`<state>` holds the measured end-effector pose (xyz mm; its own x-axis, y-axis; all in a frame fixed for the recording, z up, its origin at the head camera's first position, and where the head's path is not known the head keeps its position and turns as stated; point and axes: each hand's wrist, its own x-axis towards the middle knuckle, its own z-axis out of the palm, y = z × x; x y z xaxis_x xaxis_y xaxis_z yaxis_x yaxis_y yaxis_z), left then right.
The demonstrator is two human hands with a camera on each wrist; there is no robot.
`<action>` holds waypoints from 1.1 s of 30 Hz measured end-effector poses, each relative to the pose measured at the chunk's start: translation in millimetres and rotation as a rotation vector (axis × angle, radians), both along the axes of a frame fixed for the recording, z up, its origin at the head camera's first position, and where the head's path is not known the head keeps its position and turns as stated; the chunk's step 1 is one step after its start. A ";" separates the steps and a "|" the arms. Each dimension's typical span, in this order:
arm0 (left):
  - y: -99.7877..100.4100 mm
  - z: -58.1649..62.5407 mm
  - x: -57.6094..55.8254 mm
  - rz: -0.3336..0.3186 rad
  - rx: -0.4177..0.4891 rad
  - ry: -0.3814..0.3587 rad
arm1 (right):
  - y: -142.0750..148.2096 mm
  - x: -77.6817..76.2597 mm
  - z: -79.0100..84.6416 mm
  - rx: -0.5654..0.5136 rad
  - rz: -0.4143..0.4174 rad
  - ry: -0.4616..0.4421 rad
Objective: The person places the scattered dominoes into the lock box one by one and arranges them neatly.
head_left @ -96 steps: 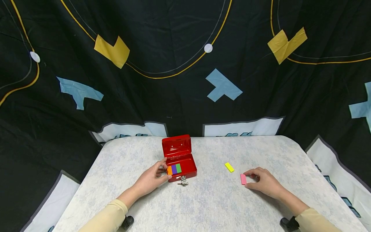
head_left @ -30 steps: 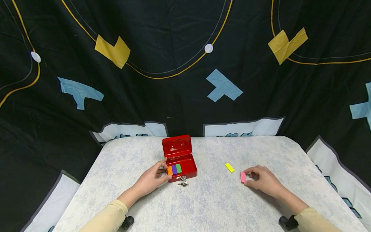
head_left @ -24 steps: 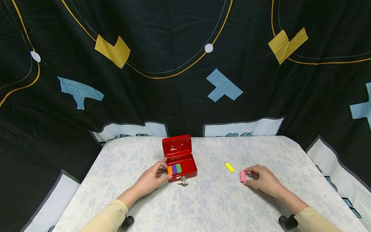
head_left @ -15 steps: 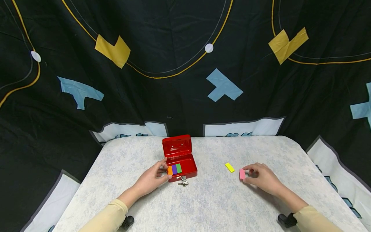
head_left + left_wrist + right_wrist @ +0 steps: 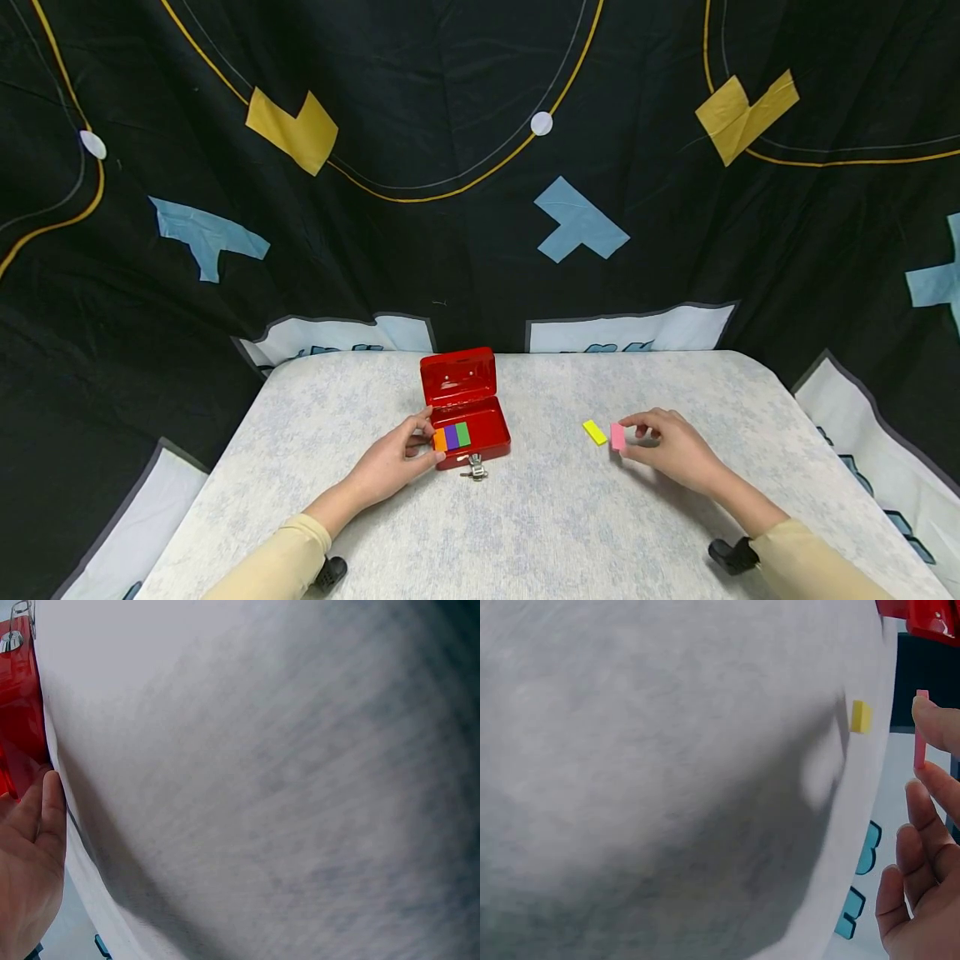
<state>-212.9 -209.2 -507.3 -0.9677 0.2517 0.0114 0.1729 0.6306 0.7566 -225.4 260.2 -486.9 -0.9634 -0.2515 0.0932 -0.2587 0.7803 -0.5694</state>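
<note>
My right hand (image 5: 667, 444) pinches a small flat pink block (image 5: 617, 437) by its ends between thumb and fingers. In the right wrist view the pink block (image 5: 920, 742) is seen edge-on, raised off the table. Just left of it lies a yellow block (image 5: 595, 432). A red metal cash box (image 5: 491, 425) stands with its lid up. Inside, along the left, orange (image 5: 439, 442), purple (image 5: 451, 437) and green (image 5: 462, 434) blocks sit side by side. My left hand (image 5: 393, 454) holds the box's left end, thumb at the front corner, index finger towards the hinge.
A metal latch with keys (image 5: 476, 469) hangs at the box front. The pale patterned tablecloth (image 5: 525, 533) covers the table. Behind it hangs a black curtain (image 5: 465, 267) with yellow and blue tape shapes.
My right hand has lifted the pink block and carried it left and slightly away, close to the yellow block. The left hand and the box have stayed put.
</note>
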 end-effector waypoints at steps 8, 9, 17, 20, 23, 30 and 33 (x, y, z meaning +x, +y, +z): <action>0.2 1.1 0.6 0.003 0.004 -0.011 | -13.1 -5.5 3.2 -0.025 0.019 0.016; 0.3 1.1 0.7 0.003 0.003 -0.011 | -14.8 -6.0 3.6 -0.030 0.022 0.013; 1.3 0.4 1.2 0.012 -0.003 -0.009 | -30.6 -9.0 7.1 -0.057 0.064 0.027; 1.0 0.4 1.1 0.011 -0.005 -0.008 | -36.4 -10.5 8.0 -0.064 0.080 0.031; 0.5 0.5 0.8 0.009 -0.009 -0.005 | -41.4 -12.0 8.6 -0.065 0.091 0.030; 0.8 3.0 2.0 0.014 -0.003 -0.013 | -52.6 -15.4 9.8 -0.064 0.103 0.015; 0.8 3.2 2.4 0.014 0.002 -0.014 | -58.0 -17.0 10.2 -0.064 0.117 0.022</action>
